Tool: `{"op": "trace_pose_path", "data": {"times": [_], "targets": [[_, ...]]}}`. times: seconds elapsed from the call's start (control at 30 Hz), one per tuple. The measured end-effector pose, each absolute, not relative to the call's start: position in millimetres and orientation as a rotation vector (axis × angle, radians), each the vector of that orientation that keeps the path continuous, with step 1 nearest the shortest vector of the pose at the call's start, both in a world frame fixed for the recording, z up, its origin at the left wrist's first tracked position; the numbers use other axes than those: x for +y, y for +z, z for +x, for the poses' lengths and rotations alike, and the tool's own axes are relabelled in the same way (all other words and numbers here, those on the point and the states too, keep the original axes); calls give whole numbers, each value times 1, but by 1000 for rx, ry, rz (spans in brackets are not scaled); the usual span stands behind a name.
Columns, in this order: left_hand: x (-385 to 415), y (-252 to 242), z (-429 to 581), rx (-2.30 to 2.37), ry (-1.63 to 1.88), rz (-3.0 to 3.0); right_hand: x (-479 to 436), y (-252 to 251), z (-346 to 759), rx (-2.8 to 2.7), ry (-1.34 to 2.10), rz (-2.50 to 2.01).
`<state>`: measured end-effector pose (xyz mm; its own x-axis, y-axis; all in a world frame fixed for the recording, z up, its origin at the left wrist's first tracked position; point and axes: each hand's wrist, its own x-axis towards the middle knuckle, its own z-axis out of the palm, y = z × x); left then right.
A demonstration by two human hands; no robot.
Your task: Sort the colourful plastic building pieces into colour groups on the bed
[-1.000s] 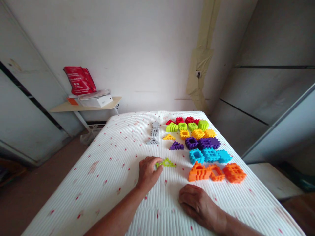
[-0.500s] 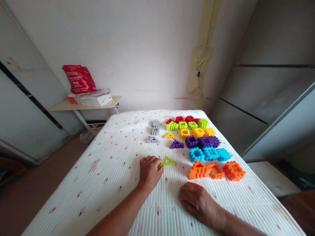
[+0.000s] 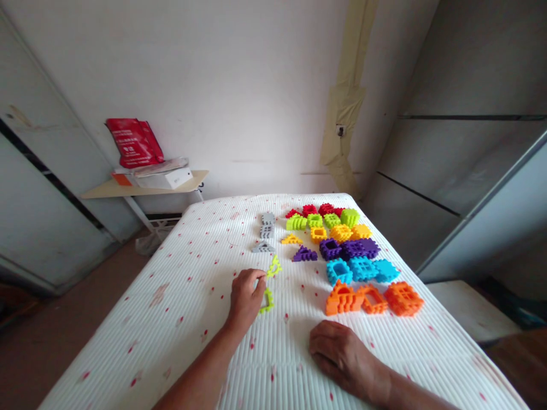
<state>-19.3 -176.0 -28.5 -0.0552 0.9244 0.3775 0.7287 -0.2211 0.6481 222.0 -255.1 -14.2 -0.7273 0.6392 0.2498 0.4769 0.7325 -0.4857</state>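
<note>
My left hand (image 3: 245, 295) is closed on a lime-green toothed toy piece (image 3: 270, 282) and holds it lifted just above the white mattress (image 3: 188, 296); the piece sticks out above and below my fingers. My right hand (image 3: 342, 352) rests palm down on the mattress near the front, fingers curled under, nothing seen in it. Beyond it lie rows of toothed plastic blocks: orange blocks (image 3: 371, 298), blue blocks (image 3: 362, 269), purple blocks (image 3: 347, 249), yellow blocks (image 3: 342, 232), green blocks (image 3: 325, 220) and red blocks (image 3: 314, 209). A purple triangle (image 3: 305, 254) and yellow triangle (image 3: 291, 240) lie beside them.
Grey pieces (image 3: 265, 232) sit in a short column left of the coloured rows. A small shelf table (image 3: 141, 188) by the wall carries a white box (image 3: 160, 178) and a red bag (image 3: 134, 142). Grey cabinet doors stand at both sides.
My left hand lifted the lime-green piece off the mattress and drew it slightly left, turning it upright. My right hand stayed put.
</note>
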Motion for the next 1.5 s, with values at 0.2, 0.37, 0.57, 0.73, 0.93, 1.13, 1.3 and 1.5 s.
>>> {"op": "trace_pose_path", "data": {"times": [0.2,0.37,0.57,0.73,0.93,1.13,1.3,1.5], "targets": [[-176,-28,-62,1967,994,1718,-254,-20,224,-2540,547,-852],[-182,-22,-89,2069,756,1639,-255,-21,224,-2516,533,-832],[-187,-15,-92,1813,604,1728,-256,-17,223,-2502,537,-842],[-186,-10,-103,1696,874,1700,-256,-21,224,-2506,526,-839],[-181,-12,-107,1685,899,1768,-256,-24,225,-2501,532,-826],[-177,-18,-107,1712,830,1831,-257,-24,224,-2491,536,-847],[-180,-22,-113,1762,790,1838,-257,-20,223,-2522,572,-862],[-178,3,-110,1778,851,1838,-255,-21,224,-2529,552,-843]]}}
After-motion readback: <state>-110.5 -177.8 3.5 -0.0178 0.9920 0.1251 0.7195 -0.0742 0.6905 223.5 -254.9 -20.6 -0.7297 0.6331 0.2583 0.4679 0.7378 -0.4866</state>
